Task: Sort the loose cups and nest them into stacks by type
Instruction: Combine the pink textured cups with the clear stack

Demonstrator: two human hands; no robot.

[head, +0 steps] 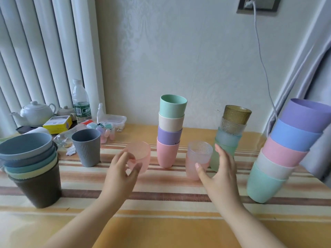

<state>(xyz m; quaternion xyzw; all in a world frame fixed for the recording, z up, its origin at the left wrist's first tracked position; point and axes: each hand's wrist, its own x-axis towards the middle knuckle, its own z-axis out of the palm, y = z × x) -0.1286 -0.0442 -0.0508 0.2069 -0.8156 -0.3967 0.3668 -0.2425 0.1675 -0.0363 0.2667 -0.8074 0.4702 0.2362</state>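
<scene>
My left hand [121, 170] curls its fingers and thumb round a frosted pink cup [143, 154], which looks blurred. My right hand [216, 169] is spread beside a dimpled pink translucent cup [198, 154], thumb touching its front and straight fingers behind its right side. A loose grey ribbed cup [86, 149] stands to the left. Four stacks stand on the table: ribbed cups on a dark brown one [35, 178], smooth pastel cups [170, 133], dimpled translucent cups topped by an amber one [232, 126], and a leaning stack of large pastel cups [281, 158].
The striped tablecloth [161, 203] covers the table. At the back left stand a white teapot [35, 113], a water bottle [80, 102], a yellow box [57, 123] and a clear tub with clips [111, 122]. A cable [263, 65] hangs down the wall; a curtain [315, 56] hangs at the right.
</scene>
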